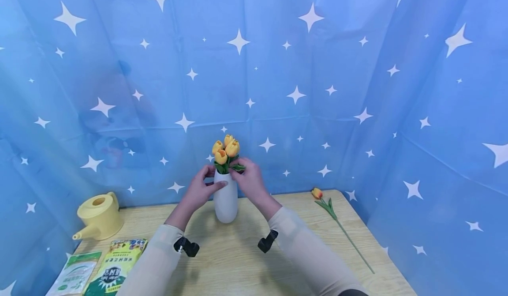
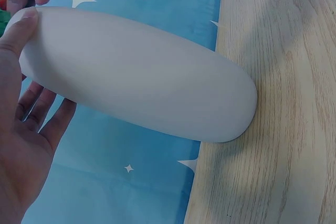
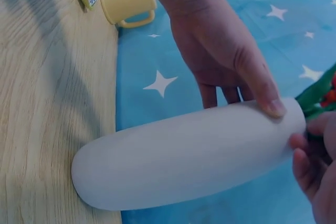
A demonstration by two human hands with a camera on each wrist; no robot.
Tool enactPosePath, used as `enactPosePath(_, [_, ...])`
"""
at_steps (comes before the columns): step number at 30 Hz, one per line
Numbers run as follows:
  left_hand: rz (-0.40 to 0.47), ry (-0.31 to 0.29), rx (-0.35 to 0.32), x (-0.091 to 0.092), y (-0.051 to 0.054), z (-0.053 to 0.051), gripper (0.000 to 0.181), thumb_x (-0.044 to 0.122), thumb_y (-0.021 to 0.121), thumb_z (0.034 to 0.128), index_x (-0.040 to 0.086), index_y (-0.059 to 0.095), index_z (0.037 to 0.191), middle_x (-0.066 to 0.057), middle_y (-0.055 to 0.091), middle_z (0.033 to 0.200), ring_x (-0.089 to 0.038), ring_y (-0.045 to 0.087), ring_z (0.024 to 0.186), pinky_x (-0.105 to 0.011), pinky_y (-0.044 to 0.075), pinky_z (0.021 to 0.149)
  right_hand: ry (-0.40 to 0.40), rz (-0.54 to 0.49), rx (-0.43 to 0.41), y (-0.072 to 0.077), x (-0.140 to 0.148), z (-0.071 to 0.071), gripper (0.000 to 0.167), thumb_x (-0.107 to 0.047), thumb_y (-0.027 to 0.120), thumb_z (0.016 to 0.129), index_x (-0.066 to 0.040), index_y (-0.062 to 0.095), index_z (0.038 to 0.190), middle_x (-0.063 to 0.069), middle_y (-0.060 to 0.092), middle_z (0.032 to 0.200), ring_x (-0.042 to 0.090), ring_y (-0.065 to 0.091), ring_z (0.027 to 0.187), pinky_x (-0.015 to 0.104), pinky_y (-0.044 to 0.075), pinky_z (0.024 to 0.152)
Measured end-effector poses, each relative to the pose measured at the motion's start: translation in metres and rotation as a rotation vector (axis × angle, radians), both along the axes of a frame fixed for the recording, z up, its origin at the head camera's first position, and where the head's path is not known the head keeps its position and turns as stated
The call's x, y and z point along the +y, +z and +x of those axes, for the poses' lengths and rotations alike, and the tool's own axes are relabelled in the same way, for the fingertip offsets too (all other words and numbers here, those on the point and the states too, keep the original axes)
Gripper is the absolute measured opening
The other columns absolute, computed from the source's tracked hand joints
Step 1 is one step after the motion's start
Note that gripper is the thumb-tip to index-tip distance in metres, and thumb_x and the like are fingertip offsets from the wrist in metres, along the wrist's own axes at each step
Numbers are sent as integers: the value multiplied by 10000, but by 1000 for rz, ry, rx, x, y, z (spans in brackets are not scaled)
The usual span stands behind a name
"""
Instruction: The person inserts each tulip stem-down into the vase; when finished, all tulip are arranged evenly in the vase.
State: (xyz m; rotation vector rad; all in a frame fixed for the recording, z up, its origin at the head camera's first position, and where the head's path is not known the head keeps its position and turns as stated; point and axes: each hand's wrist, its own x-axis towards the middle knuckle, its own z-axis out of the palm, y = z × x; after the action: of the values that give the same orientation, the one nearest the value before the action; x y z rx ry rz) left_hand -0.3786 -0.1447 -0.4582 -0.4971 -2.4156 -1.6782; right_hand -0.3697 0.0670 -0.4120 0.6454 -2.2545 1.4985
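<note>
A white vase (image 1: 226, 203) stands on the wooden table, with several yellow-orange tulips (image 1: 221, 156) and their green leaves rising from its mouth. My left hand (image 1: 199, 187) grips the vase near the rim, its thumb (image 2: 23, 27) lying across the front and the fingers behind. On the other side, my right hand (image 1: 251, 179) is at the vase mouth, fingers curled and pinching at a tulip's green stem and leaf (image 1: 238, 167). The right wrist view shows those fingertips (image 3: 299, 141) beside the rim; the exact pinch is partly hidden.
One orange-yellow tulip (image 1: 316, 193) with a long stem lies at the table's right side. A yellow watering can (image 1: 101, 219) stands at the left. In front of it lie a green-and-yellow packet (image 1: 115, 265) and a white-and-green packet (image 1: 77, 274). A blue starry curtain (image 1: 270, 66) hangs behind.
</note>
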Motion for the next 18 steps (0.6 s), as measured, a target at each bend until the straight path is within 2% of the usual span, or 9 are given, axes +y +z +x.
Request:
enactPosePath(6, [-7,4,-4,0,2,0,583,434,873,973,157,584,1397,-93,617,1399,-322,579,1344,-598,528,1156,-2,13,-49,7,-3,3,83,-61,751,1026,-66,793,1097,74,694,1151,198,689,835,342,642,718])
enactPosePath(18, [12,1,-18,0,-2,-1,571,433,878,971,154,579,1370,-98,615,1391,-316,571,1349,-600,515,1168,-19,50,-130,10,-4,3,108,-88,763,1029,-84,819,1121,57,673,1161,202,668,857,346,619,709])
